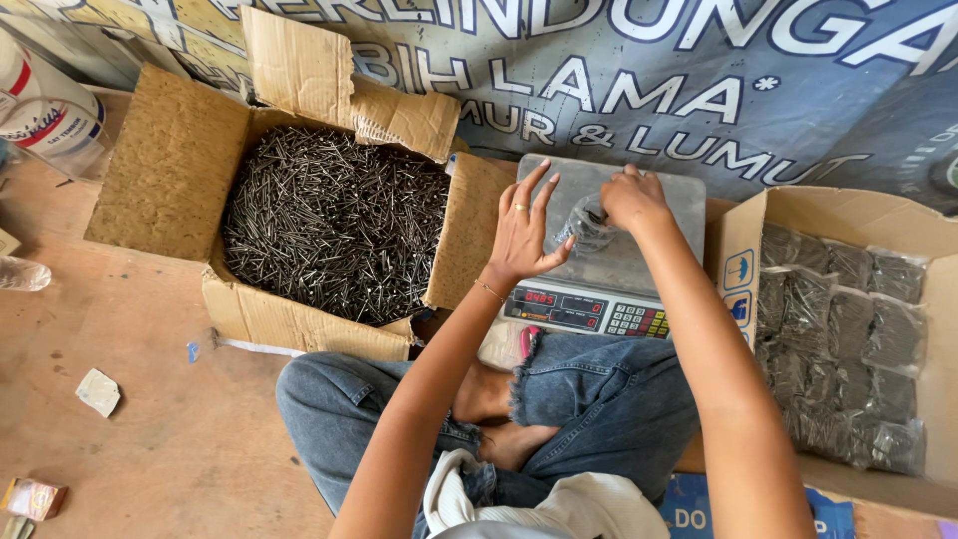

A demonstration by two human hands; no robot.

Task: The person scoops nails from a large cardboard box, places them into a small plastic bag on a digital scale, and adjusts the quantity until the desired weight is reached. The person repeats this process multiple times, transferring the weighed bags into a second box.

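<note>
A clear plastic bag of dark nails (pixel 589 228) stands on the grey platform of a digital scale (pixel 654 262). My right hand (pixel 631 198) pinches the top of that bag from above. My left hand (pixel 525 226) hovers with fingers spread just left of the bag, over the scale's left edge, holding nothing. A ring and a thin bracelet show on this hand. The scale's red display and keypad (pixel 584 309) face me.
An open cardboard box (pixel 175 165) full of loose dark nails (pixel 334 225) sits to the left. At the right, another cardboard box (pixel 848 215) holds several filled nail bags (pixel 838 349). My crossed legs in jeans (pixel 599 409) lie below the scale. A white bucket (pixel 45 110) stands far left.
</note>
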